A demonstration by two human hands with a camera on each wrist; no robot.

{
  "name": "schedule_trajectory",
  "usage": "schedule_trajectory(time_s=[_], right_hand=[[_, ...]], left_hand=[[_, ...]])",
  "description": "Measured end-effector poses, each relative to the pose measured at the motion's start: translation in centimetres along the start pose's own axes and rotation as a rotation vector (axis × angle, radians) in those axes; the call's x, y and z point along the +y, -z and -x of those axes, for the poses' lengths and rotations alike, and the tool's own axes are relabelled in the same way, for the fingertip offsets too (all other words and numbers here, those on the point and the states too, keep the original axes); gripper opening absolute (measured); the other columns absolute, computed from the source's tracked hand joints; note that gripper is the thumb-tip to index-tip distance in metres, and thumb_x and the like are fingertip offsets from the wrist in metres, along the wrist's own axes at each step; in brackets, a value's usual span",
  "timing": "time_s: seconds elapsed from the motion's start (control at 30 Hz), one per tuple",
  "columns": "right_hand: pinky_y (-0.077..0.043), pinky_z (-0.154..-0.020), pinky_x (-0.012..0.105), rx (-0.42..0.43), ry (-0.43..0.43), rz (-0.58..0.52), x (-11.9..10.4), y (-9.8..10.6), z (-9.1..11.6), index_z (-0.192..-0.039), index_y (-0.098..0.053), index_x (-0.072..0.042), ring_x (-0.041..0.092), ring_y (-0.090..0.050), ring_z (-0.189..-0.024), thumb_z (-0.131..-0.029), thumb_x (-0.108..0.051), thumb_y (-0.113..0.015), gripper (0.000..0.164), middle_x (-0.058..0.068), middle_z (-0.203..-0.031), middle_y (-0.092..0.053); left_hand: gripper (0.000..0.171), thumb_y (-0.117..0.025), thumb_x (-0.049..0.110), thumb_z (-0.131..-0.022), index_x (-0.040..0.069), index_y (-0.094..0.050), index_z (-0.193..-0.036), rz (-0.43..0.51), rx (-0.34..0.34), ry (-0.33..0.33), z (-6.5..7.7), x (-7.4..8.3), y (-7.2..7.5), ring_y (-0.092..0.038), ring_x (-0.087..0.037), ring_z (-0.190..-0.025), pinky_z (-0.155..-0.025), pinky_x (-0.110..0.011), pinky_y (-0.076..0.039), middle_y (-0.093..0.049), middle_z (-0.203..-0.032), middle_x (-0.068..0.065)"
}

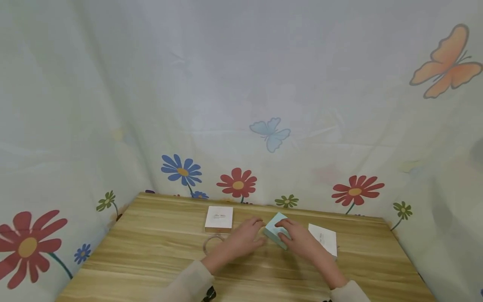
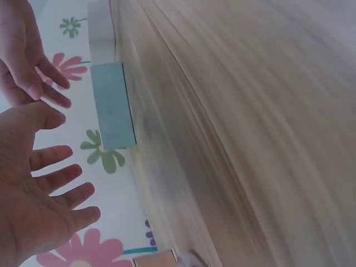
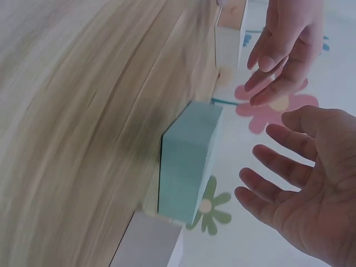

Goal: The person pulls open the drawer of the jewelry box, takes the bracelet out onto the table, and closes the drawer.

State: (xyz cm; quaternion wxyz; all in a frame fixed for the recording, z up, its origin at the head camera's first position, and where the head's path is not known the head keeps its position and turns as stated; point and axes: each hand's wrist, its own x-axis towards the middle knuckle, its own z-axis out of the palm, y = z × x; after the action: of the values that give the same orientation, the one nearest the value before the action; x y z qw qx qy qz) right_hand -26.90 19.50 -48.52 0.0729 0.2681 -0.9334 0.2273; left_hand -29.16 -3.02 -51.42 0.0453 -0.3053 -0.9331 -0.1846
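Observation:
A pale teal box [image 1: 272, 236] sits at an angle on the wooden table, between my two hands. My right hand [image 1: 302, 241] hovers over its right side, fingers loosely bent; the right wrist view shows a gap between these fingers and the box [image 3: 183, 167]. To the left of the box is my left hand [image 1: 245, 239], its fingers spread and relaxed, holding nothing. In the left wrist view, the left hand [image 2: 39, 189] also stands apart from the teal box [image 2: 113, 105]. Neither hand grips anything.
A white box with brown sides [image 1: 219, 216] lies left of my left hand. Another white box [image 1: 328, 237] lies beyond my right wrist, partly hidden. A clear ring-shaped item [image 1: 205, 246] is partly behind my left forearm. A flower-printed curtain [image 1: 226, 105] borders the table's back.

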Motion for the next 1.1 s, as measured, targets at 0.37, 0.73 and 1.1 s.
schedule_trajectory(time_s=[0.37, 0.73, 1.1], right_hand=[[-0.053, -0.092, 0.049, 0.033, -0.091, 0.024, 2.0, 1.3, 0.9, -0.124, -0.067, -0.004, 0.033, -0.065, -0.116, -0.098, -0.013, -0.067, 0.027, 0.012, -0.126, -0.067], [-0.053, -0.088, 0.05, 0.075, -0.104, -0.003, 3.3, 2.1, 1.9, -0.125, -0.067, -0.003, 0.034, -0.064, -0.112, -0.098, -0.011, -0.067, 0.028, 0.013, -0.125, -0.066], [-0.054, -0.087, 0.05, 0.073, -0.121, 0.009, 3.8, 1.9, 2.6, -0.122, -0.068, -0.003, 0.035, -0.066, -0.11, -0.099, -0.011, -0.065, 0.024, 0.014, -0.123, -0.066]], left_hand=[[0.048, -0.067, 0.033, -0.097, 0.007, -0.06, -0.137, -0.01, 0.024, -0.035, -1.6, 1.5, -1.1, -0.054, -0.024, -0.129, -0.107, -0.039, -0.046, -0.056, -0.142, -0.009], [0.053, -0.07, 0.044, -0.094, 0.012, -0.061, -0.136, -0.007, 0.043, 0.015, -3.5, 3.0, -2.2, -0.052, -0.026, -0.13, -0.108, -0.041, -0.045, -0.055, -0.143, -0.006], [0.051, -0.068, 0.056, -0.092, 0.02, -0.07, -0.129, -0.236, 0.031, -0.005, -5.4, 5.5, -4.5, -0.053, -0.032, -0.133, -0.112, -0.043, -0.04, -0.058, -0.145, 0.001]])
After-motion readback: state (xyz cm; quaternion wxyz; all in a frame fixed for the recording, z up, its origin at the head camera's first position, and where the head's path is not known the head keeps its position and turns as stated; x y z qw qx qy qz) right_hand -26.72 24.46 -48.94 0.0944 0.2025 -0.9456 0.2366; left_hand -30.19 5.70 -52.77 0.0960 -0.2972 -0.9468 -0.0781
